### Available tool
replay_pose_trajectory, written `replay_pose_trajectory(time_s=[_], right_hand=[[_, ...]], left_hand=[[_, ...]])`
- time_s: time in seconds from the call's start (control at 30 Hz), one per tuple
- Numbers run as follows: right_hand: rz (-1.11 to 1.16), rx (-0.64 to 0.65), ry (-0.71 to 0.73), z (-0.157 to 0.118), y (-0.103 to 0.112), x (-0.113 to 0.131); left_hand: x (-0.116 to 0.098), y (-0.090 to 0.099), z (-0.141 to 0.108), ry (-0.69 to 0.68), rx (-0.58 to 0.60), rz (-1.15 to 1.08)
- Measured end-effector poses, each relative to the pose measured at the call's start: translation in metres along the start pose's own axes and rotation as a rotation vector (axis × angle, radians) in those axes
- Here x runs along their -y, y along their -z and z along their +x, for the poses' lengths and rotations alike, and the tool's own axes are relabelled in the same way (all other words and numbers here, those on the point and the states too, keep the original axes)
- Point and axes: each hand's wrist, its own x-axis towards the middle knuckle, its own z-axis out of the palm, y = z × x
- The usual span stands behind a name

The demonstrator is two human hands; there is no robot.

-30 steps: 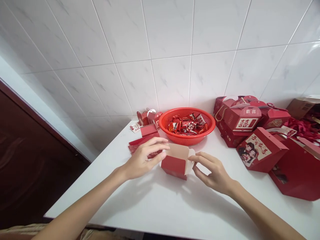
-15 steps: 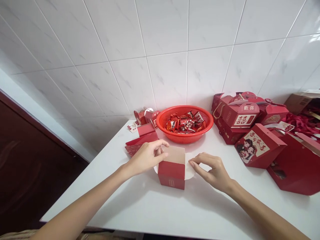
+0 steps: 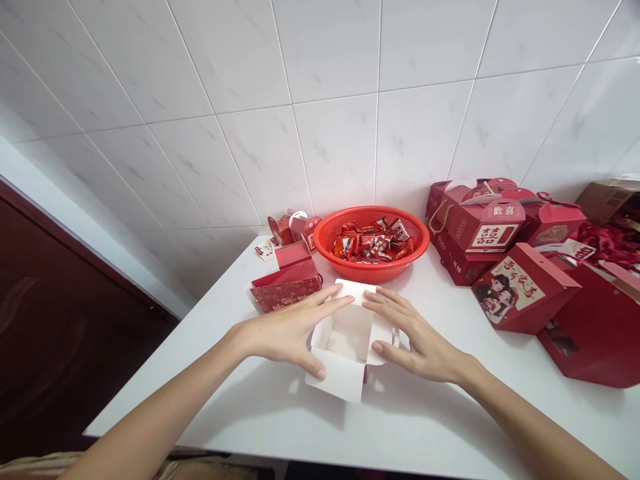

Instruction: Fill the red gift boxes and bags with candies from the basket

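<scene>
Mid-table (image 3: pixel 430 427), short of the near edge (image 3: pixel 300 457), bare room near and right, open box (image 3: pixel 349 333) faces up, longest near-to-far with flaps (image 3: pixel 337 383) splayed, left hand (image 3: pixel 285 328) and right hand (image 3: pixel 420 337) loosely spread, touching flaps.

Near flap (image 3: pixel 343 383) of small box (image 3: pixel 349 335) now outward, white side up.

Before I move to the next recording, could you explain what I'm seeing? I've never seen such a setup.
There's no machine: these are a person's bare left hand and right hand, filmed by one camera on that person's head, looking forward and down. Both are spread around the white flaps of an open box, neither closed tight. On the white table, a red basket of small wrapped packets stands beyond the box, with decorated red boxes at the right and more red packaging at the left.
</scene>
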Motion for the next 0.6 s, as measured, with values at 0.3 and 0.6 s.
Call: replay_pose_trajectory(time_s=[0.3, 0.6], right_hand=[[-0.058, 0.024, -0.054, 0.002, 0.002, 0.007], [-0.127, -0.030, -0.104, 0.003, 0.016, -0.008]], left_hand=[[0.008, 0.003, 0.003, 0.085, -0.144, 0.115], [0.023, -0.017, 0.035, -0.009, -0.064, -0.192]])
